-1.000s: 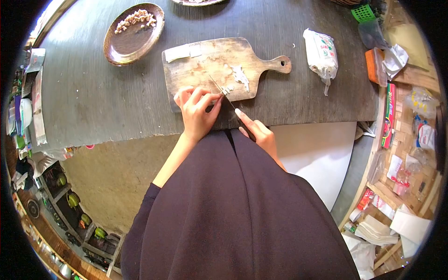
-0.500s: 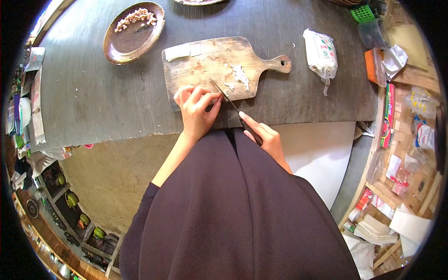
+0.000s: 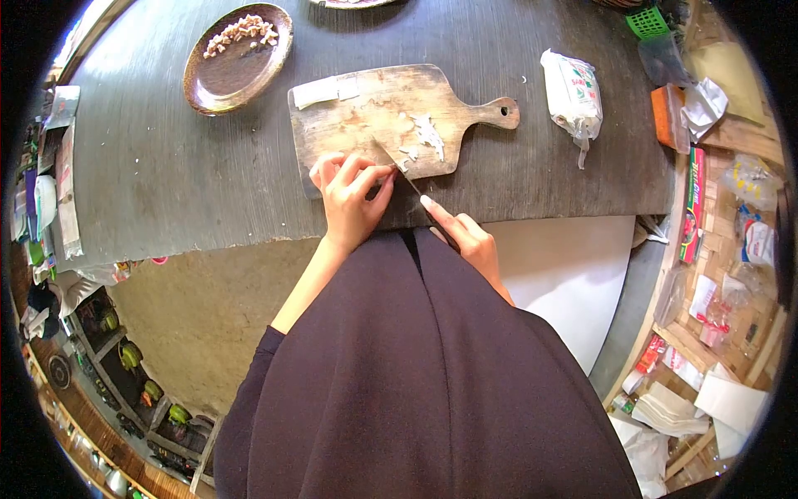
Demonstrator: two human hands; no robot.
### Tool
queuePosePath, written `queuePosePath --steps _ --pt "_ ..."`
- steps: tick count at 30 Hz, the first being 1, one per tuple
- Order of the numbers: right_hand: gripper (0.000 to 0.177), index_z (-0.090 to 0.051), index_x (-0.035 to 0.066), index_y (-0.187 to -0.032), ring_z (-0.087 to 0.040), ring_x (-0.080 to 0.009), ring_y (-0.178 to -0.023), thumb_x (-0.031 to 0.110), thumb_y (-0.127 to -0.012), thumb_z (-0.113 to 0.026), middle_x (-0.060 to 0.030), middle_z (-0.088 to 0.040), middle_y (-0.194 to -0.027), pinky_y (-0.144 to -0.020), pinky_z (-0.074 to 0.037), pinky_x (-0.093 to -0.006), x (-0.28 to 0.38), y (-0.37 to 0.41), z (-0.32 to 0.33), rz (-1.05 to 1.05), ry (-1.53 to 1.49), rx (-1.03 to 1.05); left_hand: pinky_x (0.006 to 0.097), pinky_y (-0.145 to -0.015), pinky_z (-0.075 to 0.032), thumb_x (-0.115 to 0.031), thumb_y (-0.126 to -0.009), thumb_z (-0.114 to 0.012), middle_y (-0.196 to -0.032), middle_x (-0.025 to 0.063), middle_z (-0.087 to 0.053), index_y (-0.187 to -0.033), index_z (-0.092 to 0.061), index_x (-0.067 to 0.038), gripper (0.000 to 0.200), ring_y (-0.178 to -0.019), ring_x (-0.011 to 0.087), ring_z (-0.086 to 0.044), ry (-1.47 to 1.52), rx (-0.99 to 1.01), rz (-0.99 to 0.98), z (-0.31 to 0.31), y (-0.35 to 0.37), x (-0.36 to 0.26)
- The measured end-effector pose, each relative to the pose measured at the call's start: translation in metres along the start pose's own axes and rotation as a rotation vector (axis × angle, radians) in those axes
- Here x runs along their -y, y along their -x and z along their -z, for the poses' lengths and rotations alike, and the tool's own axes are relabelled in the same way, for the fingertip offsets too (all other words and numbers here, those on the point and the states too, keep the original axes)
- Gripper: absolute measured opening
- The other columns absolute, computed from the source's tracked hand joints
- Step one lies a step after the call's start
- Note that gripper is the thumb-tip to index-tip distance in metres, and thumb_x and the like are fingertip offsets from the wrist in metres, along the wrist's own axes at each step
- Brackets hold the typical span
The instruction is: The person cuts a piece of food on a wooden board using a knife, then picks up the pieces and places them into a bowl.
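My right hand (image 3: 467, 237) is closed round the handle of a kitchen knife (image 3: 411, 180), its index finger stretched along the back of the blade. The blade slants over the front edge of a wooden cutting board (image 3: 332, 125), its tip pointing up and left. My left hand (image 3: 353, 195) rests at the board's front edge with its fingers bent and pinched right beside the blade; what they hold is hidden. Thin white slivers (image 3: 427, 137) lie on the board's right half. White flat blocks (image 3: 327, 91) lie along its far left edge.
A brown plate (image 3: 224, 79) with chopped pinkish pieces (image 3: 241, 35) stands at the back left. A filled plastic bag (image 3: 572, 96) lies right of the board handle. An orange container (image 3: 667, 118) and a green basket (image 3: 647, 24) stand at the table's right edge (image 3: 648, 187).
My right hand has shifted slightly up and left with the knife, and the blade looks tilted differently. My left hand stays in place on the board.
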State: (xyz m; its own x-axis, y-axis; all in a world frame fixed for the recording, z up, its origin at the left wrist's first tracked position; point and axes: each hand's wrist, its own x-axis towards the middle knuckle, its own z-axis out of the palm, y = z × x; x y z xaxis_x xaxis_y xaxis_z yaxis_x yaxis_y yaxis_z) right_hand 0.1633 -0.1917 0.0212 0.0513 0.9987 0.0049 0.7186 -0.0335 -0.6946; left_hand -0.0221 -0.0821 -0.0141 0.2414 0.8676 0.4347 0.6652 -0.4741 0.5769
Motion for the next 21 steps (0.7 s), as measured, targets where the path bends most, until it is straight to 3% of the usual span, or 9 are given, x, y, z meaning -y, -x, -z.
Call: queuePosePath --steps 21 --pt "0.050 -0.063 0.036 -0.142 -0.065 -0.0294 -0.064 0.022 -0.094 -0.072 -0.0079 -0.058 -0.078 -0.062 -0.057 -0.0417 0.002 0.002 0.008 -0.029 0.098 0.060 0.0441 -0.097 -0.034 -0.015 -0.075 -0.084 -0.089 -0.0031 -0.064 -0.089 -0.076 -0.019 0.017 -0.101 0.0273 -0.053 0.012 0.004 -0.014 -0.001 0.002 0.003"
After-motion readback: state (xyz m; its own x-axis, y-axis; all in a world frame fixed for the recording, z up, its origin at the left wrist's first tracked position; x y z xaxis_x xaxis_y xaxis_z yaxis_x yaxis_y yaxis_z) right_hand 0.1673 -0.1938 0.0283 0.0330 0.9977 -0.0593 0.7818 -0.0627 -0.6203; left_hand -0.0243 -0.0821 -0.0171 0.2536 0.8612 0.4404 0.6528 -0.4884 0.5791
